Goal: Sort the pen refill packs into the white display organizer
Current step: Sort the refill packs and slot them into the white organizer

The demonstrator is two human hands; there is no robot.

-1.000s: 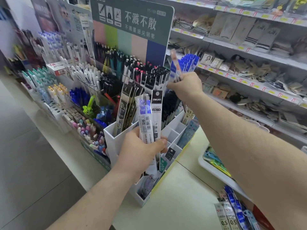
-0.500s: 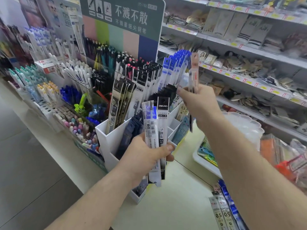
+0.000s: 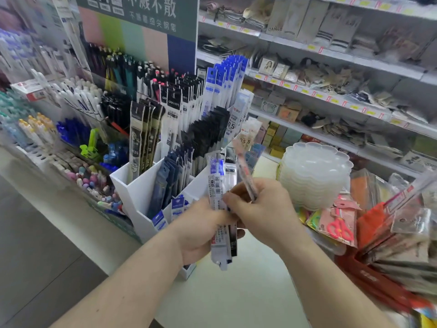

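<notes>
Refill packs [image 3: 221, 209]: a small bundle held upright in the left hand [image 3: 201, 230], just before the white organizer [image 3: 142, 195]; the right hand [image 3: 262, 209] pinches one red pack [image 3: 244, 169] beside it. Risk: loose packs may slip while the hands meet.

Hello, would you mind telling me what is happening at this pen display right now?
A person is sorting pen refill packs at a shop counter. The left hand grips a small bundle of refill packs upright, while the right hand pinches a single red-printed pack beside them. Both hands are in front of the white display organizer, which already holds many packs. Neither pack is in a compartment yet.
</notes>
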